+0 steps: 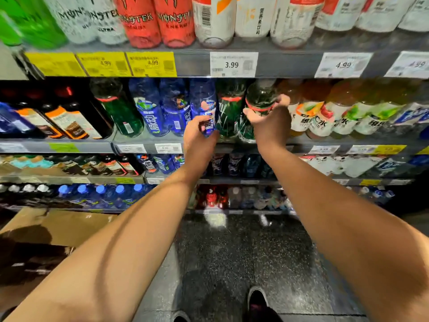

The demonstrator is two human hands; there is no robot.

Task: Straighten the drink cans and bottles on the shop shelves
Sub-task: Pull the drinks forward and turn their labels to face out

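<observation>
On the second shelf (69, 147) stands a row of bottles. My left hand (199, 135) grips the lower part of a blue bottle (203, 101), the rightmost of three blue ones. My right hand (270, 117) is curled round a dark green bottle (260, 96) with a red band, thumb on its left side and fingers on its right. Another green bottle (229, 108) stands between the two held ones. Both arms reach forward from the bottom of the view.
Monster cans (139, 22) and pale bottles (213, 19) fill the top shelf above price tags (233, 64). Orange and green juice bottles (325, 112) stand to the right, dark coffee bottles (69, 122) to the left. Lower shelves hold more drinks. A cardboard box (46, 228) sits on the floor at left.
</observation>
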